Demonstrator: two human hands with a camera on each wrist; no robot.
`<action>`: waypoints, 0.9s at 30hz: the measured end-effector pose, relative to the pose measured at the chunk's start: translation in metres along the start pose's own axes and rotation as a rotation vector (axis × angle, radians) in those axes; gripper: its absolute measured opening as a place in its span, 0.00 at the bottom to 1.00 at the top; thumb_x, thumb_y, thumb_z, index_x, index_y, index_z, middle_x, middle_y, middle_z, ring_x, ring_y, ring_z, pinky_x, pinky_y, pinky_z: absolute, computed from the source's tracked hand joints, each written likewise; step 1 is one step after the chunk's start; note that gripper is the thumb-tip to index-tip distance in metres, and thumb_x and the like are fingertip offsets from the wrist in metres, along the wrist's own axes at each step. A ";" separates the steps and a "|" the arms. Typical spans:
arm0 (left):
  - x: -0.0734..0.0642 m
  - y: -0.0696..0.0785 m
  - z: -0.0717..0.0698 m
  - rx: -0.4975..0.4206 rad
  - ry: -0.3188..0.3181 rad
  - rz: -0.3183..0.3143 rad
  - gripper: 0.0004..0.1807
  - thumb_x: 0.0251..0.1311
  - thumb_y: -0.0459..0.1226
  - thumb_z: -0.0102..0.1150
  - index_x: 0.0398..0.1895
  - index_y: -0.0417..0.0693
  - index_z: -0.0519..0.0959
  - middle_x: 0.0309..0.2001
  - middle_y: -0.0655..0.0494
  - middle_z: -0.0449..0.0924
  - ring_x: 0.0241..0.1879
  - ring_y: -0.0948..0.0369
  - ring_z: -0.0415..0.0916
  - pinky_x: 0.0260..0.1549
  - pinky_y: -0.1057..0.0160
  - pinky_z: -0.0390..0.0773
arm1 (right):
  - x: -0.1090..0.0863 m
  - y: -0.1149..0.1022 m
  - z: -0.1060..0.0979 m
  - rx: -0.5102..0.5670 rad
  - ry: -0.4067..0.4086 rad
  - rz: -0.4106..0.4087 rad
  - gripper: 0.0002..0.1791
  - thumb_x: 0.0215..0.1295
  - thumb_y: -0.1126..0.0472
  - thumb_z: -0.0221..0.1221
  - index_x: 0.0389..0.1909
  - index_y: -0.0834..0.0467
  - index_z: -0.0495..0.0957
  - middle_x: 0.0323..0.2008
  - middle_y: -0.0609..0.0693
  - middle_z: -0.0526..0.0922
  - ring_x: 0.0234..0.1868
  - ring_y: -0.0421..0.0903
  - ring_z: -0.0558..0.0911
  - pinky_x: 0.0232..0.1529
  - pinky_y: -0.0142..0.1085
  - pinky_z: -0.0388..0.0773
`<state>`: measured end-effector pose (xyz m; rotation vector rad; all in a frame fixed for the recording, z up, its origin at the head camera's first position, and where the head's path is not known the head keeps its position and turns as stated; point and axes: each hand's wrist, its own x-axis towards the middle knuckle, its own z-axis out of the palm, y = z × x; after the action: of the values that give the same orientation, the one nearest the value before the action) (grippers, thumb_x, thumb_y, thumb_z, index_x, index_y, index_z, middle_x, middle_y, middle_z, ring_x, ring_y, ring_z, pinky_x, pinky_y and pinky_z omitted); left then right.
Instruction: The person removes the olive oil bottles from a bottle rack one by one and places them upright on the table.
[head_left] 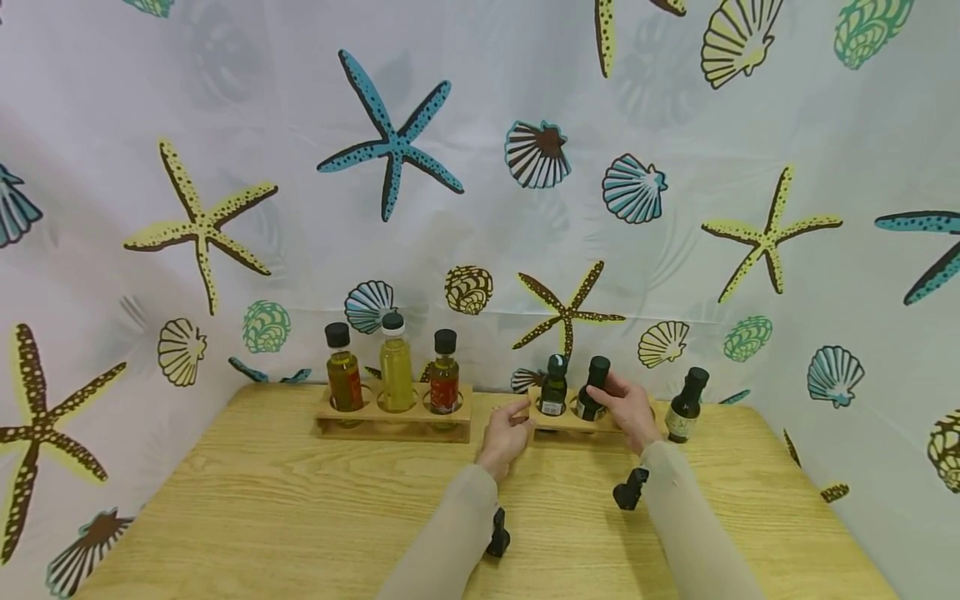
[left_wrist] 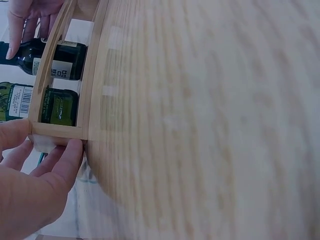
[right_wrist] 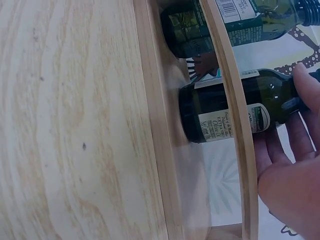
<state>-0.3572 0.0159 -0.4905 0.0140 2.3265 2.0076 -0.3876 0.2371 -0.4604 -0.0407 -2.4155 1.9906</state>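
Note:
My right hand point(head_left: 630, 412) holds a dark olive oil bottle point(right_wrist: 215, 112) by its neck, thumb on one side and fingers on the other. The bottle stands through the middle hole of the right wooden bottle rack point(head_left: 570, 435), its bottom close over the base board in the right wrist view. At the rack's left end, my left hand point(head_left: 506, 437) grips the corner, thumb by the top board and fingertips at the base. A green glass bottle point(head_left: 553, 387) with a barcode label occupies the left hole. The rack's right hole is partly hidden by my right hand.
Right of this rack, another dark bottle point(head_left: 684, 406) stands on the wooden table point(head_left: 300, 517). A second wooden rack point(head_left: 393, 429) to the left carries three oil bottles with black caps. Behind everything hangs a white curtain point(head_left: 465, 233) printed with shells and starfish.

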 end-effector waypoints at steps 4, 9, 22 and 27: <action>-0.001 0.000 0.000 0.009 0.002 0.006 0.25 0.69 0.34 0.54 0.69 0.51 0.71 0.67 0.46 0.71 0.62 0.46 0.72 0.54 0.49 0.77 | 0.000 0.002 0.000 0.016 0.002 -0.006 0.36 0.67 0.53 0.63 0.74 0.51 0.62 0.70 0.56 0.68 0.73 0.54 0.63 0.73 0.53 0.56; -0.001 0.000 0.000 0.012 0.003 0.006 0.25 0.69 0.34 0.54 0.69 0.52 0.71 0.66 0.46 0.71 0.61 0.46 0.73 0.53 0.49 0.78 | -0.002 0.003 0.000 0.026 0.000 -0.023 0.35 0.67 0.54 0.62 0.73 0.52 0.63 0.70 0.57 0.68 0.73 0.54 0.64 0.73 0.53 0.57; -0.001 -0.001 0.000 0.002 0.000 0.008 0.25 0.69 0.34 0.54 0.69 0.51 0.70 0.67 0.45 0.70 0.61 0.46 0.73 0.52 0.49 0.78 | -0.001 0.002 0.000 0.104 0.027 -0.052 0.34 0.67 0.56 0.63 0.72 0.55 0.65 0.70 0.56 0.68 0.72 0.51 0.65 0.72 0.47 0.61; -0.001 -0.001 -0.001 -0.009 -0.004 -0.003 0.25 0.69 0.34 0.54 0.70 0.52 0.70 0.66 0.44 0.71 0.60 0.46 0.74 0.52 0.49 0.78 | -0.002 -0.002 -0.002 0.143 0.048 -0.060 0.35 0.67 0.55 0.63 0.73 0.56 0.63 0.70 0.57 0.68 0.71 0.52 0.67 0.72 0.48 0.61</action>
<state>-0.3563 0.0152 -0.4914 0.0147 2.3140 2.0141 -0.3858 0.2387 -0.4577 -0.0139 -2.2120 2.1045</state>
